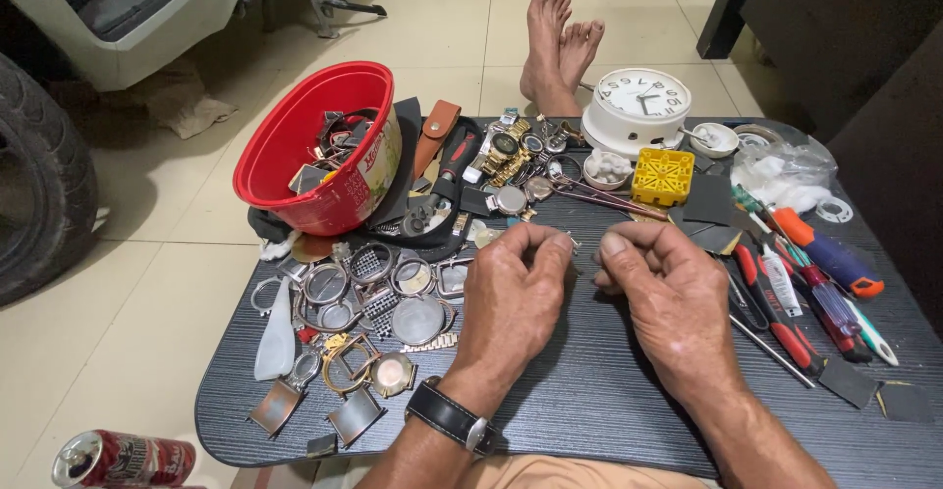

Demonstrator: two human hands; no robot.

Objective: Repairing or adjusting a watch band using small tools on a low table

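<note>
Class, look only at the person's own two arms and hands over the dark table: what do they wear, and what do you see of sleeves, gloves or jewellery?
Both forearms are bare, with no sleeves and no gloves. The left hand has a wristwatch on its wrist: a black strap with a silvery metal case or buckle. The right hand and its wrist wear nothing. No rings show.

A single head-worn camera looks steeply down and forward from close above the low dark wood-grain table [589,401]. Its view reaches the pale tiled floor [442,27] beyond.

Red bowl [295,155] of watch parts sat on dark table [589,401] — white clock [638,106], yellow block [662,177], screwdrivers [825,253] lay nearby; drink can [123,460] on floor.
</note>
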